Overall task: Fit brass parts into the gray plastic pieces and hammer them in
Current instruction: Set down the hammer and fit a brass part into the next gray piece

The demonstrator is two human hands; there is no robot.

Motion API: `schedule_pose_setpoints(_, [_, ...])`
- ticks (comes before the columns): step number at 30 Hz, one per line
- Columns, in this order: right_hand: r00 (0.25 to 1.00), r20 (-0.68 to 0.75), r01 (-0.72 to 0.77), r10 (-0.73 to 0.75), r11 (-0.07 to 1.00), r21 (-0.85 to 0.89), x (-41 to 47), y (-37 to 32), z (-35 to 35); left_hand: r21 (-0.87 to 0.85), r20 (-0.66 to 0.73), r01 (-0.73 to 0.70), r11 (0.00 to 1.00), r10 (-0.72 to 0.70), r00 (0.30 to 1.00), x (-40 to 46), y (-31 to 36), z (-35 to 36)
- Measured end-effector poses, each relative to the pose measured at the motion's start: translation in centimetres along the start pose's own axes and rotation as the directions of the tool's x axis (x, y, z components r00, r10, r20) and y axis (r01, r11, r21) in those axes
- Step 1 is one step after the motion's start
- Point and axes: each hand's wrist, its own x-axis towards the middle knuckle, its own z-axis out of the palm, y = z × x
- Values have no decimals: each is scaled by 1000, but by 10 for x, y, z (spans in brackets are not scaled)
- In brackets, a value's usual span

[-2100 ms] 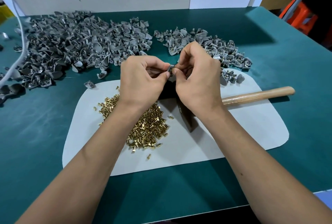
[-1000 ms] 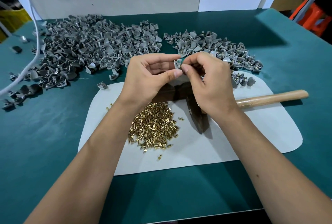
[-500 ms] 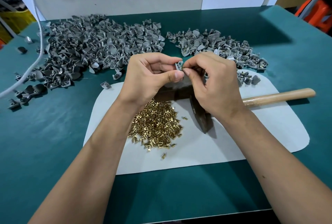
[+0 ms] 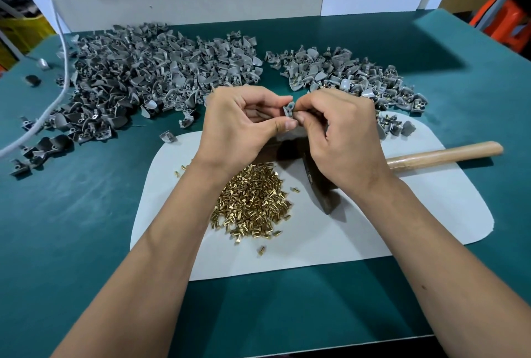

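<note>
Both hands meet above the white mat: the left hand (image 4: 244,125) pinches one gray plastic piece (image 4: 288,109) while the right hand (image 4: 342,133) pinches at its edge, apparently seating a brass part too small to see. The small far-right pile (image 4: 359,76) shows brass already fitted; the big far-left pile (image 4: 143,76) looks untouched, and the hammer (image 4: 442,152) lies idle.

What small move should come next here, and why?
Probably finish seating the brass part, then set the gray piece down on the white mat for hammering. Both the left hand and the right hand pinch it above the mat, and the hammer lies untouched beneath them. Whether the brass part is already in cannot be seen.
</note>
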Motion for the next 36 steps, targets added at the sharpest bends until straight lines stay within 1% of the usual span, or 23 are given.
schedule_pose_setpoints(2, [1000, 7, -13, 13, 1000, -1, 0, 1, 2, 22, -13, 16, 1000, -16, 1000, 0, -3, 1])
schedule_pose_setpoints(4, [998, 51, -42, 42, 999, 7, 2, 4, 2, 59, -26, 52, 997, -51, 998, 0, -6, 4])
schedule_pose_setpoints(6, [991, 120, -64, 61, 998, 29, 5, 7, -2, 199, -52, 48, 979, -38, 998, -1, -9, 5])
schedule_pose_setpoints(8, [976, 203, -91, 83, 995, 30, 9, 11, -10, 373, -72, 12, 928, 16, 997, -1, -10, 6])
schedule_pose_setpoints(9, [964, 247, -110, 102, 994, 18, 12, 13, -16, 403, -79, 14, 915, 20, 997, -1, -11, 5])
schedule_pose_setpoints(12, [911, 379, -157, 162, 987, -45, 18, 21, -36, 369, -90, 85, 925, -55, 994, 0, -12, 2])
schedule_pose_setpoints(14, [846, 489, -198, 214, 977, -84, 20, 28, -51, 352, -86, 119, 928, -94, 992, 1, -11, 2])
schedule_pose_setpoints(15, [781, 572, -235, 250, 967, -103, 20, 30, -57, 351, -84, 131, 927, -108, 991, 1, -9, 1])
schedule_pose_setpoints(17, [610, 734, -254, 297, 951, -173, 15, 32, -62, 346, -86, 154, 926, -133, 987, 1, -8, -2])
schedule_pose_setpoints(18, [552, 772, -243, 314, 947, -212, 11, 32, -61, 337, -86, 165, 927, -145, 986, 1, -8, -3])
schedule_pose_setpoints(19, [532, 780, -238, 329, 942, -235, 7, 32, -59, 326, -86, 174, 929, -155, 984, 1, -8, -3])
schedule_pose_setpoints(22, [556, 769, -221, 314, 948, -227, 3, 29, -56, 294, -77, 197, 935, -182, 980, 2, -8, -3])
schedule_pose_setpoints(24, [546, 787, -203, 289, 956, -210, 4, 28, -60, 260, -66, 229, 938, -219, 973, 2, -8, -2])
schedule_pose_setpoints(25, [540, 795, -231, 277, 957, -176, 6, 27, -64, 240, -60, 248, 939, -241, 969, 2, -8, -1])
schedule_pose_setpoints(26, [543, 798, -295, 260, 949, -109, 9, 26, -68, 224, -56, 263, 939, -257, 965, 3, -9, -2])
schedule_pose_setpoints(27, [566, 788, -361, 243, 932, -29, 11, 24, -72, 212, -54, 275, 938, -269, 962, 3, -9, -2])
schedule_pose_setpoints(28, [611, 758, -398, 229, 917, 43, 15, 21, -74, 205, -54, 284, 937, -279, 959, 3, -10, -2])
schedule_pose_setpoints(29, [673, 709, -391, 213, 915, 96, 20, 17, -75, 202, -55, 290, 935, -285, 957, 2, -10, -1])
schedule_pose_setpoints(30, [739, 645, -347, 198, 931, 112, 25, 13, -73, 201, -54, 293, 935, -288, 956, 2, -10, -1])
schedule_pose_setpoints(31, [796, 576, -289, 186, 953, 92, 29, 9, -68, 197, -51, 293, 936, -289, 956, 2, -10, -1])
schedule_pose_setpoints(32, [835, 517, -240, 187, 970, 37, 33, 5, -61, 189, -49, 295, 937, -291, 955, 1, -9, -1])
schedule_pose_setpoints(34, [856, 468, -195, 219, 976, -100, 38, -2, -48, 182, -48, 312, 932, -309, 950, 2, -8, -1])
schedule_pose_setpoints(36, [859, 455, -180, 236, 970, -165, 39, -5, -41, 190, -48, 322, 928, -319, 947, 2, -8, -2])
